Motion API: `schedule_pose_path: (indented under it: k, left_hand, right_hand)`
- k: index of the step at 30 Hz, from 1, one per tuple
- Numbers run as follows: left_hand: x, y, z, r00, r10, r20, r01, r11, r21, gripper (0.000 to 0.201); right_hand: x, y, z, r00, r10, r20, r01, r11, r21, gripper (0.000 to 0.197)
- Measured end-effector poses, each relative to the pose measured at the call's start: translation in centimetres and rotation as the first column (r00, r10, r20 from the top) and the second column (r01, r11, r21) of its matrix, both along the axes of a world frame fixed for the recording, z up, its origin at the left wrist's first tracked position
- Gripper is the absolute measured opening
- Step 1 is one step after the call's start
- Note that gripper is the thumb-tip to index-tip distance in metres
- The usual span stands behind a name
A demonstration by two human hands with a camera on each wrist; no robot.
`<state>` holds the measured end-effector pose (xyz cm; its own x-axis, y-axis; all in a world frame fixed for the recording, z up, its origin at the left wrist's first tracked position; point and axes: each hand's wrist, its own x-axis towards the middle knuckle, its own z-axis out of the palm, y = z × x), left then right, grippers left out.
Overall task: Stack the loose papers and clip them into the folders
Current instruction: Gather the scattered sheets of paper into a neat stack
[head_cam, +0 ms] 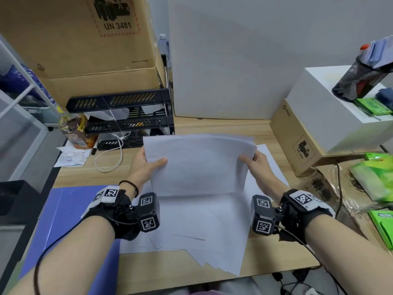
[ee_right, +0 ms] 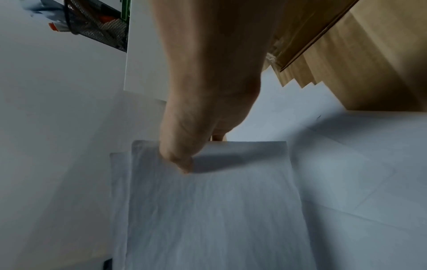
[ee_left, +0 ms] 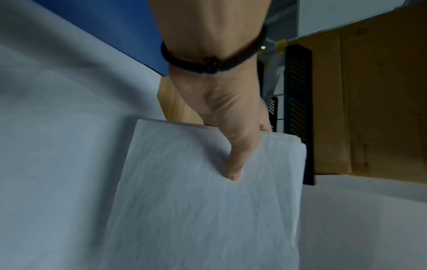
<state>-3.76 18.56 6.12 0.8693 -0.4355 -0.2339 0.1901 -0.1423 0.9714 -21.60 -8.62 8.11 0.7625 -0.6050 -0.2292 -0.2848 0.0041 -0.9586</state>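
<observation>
A thin stack of white papers [head_cam: 200,165] is held upright above the desk, its lower edge just over the sheets below. My left hand [head_cam: 148,165] grips its left edge, thumb on the near face, fingers behind. My right hand [head_cam: 253,165] grips the right edge the same way. The wrist views show each thumb pressed on the stack [ee_left: 208,210] [ee_right: 215,210]. Several loose white sheets [head_cam: 200,237] lie fanned on the wooden desk under the stack. A blue folder [head_cam: 70,226] lies flat at the left, under my left forearm.
A black tiered tray rack [head_cam: 125,120] and a bottle [head_cam: 73,130] stand at the back left, with a white cable [head_cam: 110,158]. Cardboard boxes [head_cam: 297,141] and a white box [head_cam: 331,111] with a mesh pen holder [head_cam: 361,81] crowd the right. Green packets [head_cam: 376,177] lie at the far right.
</observation>
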Motion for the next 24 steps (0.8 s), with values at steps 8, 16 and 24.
schedule_pose_path:
  k: [8, 16, 24]
  left_hand:
    - [-3.9, 2.1, -5.0, 0.990, -0.131, -0.056, 0.141, 0.957, 0.255, 0.025]
    - [-0.1, -1.3, -0.7, 0.997, 0.045, 0.058, -0.049, 0.996, 0.080, 0.022]
    - [-1.7, 0.6, -3.6, 1.000, -0.020, 0.003, 0.019, 0.975, 0.222, 0.042]
  right_hand:
    - [-3.9, 1.4, -6.1, 0.923, 0.193, -0.332, -0.180, 0.981, 0.070, 0.030]
    - [0.8, 0.6, -2.7, 0.995, -0.007, -0.096, 0.004, 1.000, -0.027, 0.020]
    - [-1.7, 2.3, -4.9, 0.950, 0.176, -0.256, -0.156, 0.983, 0.097, 0.044]
